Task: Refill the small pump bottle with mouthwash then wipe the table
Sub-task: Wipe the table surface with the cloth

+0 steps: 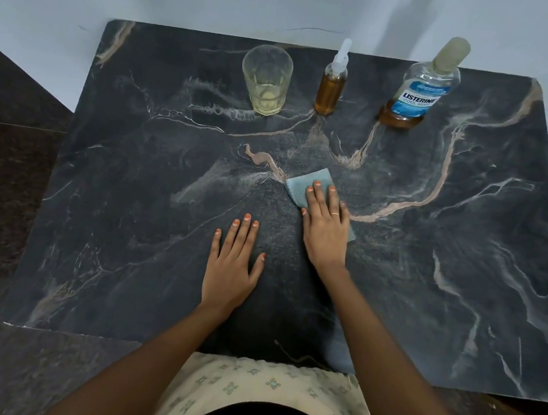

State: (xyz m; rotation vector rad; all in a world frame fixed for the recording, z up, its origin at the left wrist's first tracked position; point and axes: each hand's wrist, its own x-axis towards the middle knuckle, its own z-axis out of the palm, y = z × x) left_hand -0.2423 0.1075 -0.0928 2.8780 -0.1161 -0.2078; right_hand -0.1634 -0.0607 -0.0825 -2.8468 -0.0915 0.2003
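As pump bottle (pixel 330 86) stands filled, wiping step: right hand (pixel 327 229) fingers (pixel 315 198) flat, pressing cloth (pixel 303 185) to desk (pixel 431 261); next, broader strokes

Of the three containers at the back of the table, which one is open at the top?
The drinking glass, leftmost of the row. The small pump bottle wears its pump head and the Listerine bottle its cap.

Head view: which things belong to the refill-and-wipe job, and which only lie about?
Job: small pump bottle, mouthwash bottle, blue cloth pressed by the right hand, table.
Lying about: glass with a little pale liquid.
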